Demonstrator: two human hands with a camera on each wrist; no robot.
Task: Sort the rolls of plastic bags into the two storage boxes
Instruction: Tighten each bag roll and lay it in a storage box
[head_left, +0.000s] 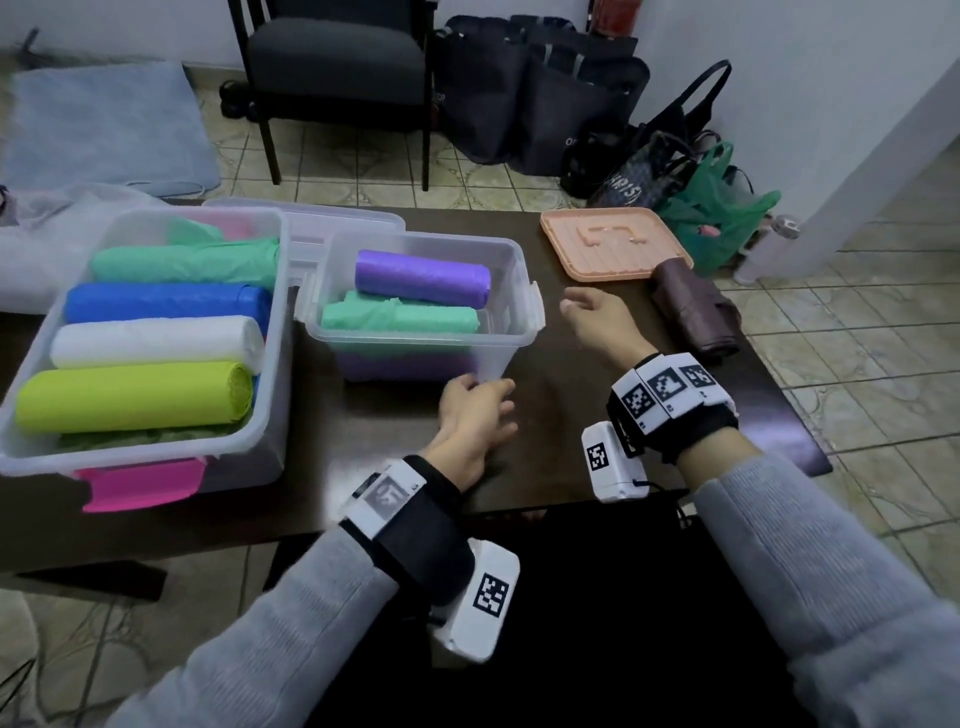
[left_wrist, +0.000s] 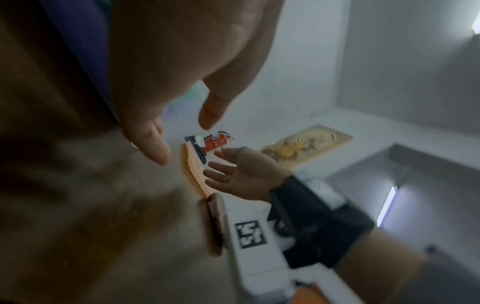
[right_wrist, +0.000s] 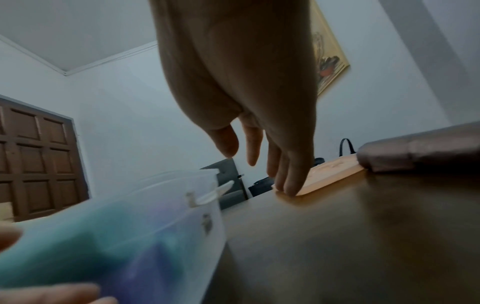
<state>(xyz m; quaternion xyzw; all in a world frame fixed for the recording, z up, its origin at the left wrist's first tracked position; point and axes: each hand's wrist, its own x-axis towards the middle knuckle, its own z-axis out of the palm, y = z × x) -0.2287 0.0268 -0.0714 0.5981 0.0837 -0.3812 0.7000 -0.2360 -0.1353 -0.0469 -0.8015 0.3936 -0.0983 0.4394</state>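
- Head view: I read my left hand (head_left: 475, 410) at the near right corner of the small storage box (head_left: 506, 332), fingertips touching its wall, fingers loosely bent and holding nothing. My right hand (head_left: 597, 322) hovers beside the box's right end, fingers relaxed and apart, empty. The purple roll (head_left: 423, 277) and a green roll (head_left: 400, 318) lie inside; the large storage box (head_left: 270, 415) on the left holds more rolls. A dark brown roll (head_left: 696, 312) lies on the table (head_left: 561, 467) near the peach tray (head_left: 613, 244).
- Left wrist view: thumb and fingers spread, nothing pinched.
- Right wrist view: fingers (right_wrist: 285, 174) hang straight, close together.
- Risk: the light box may slide if I push its corner; reaching for the brown roll may nudge the tray.
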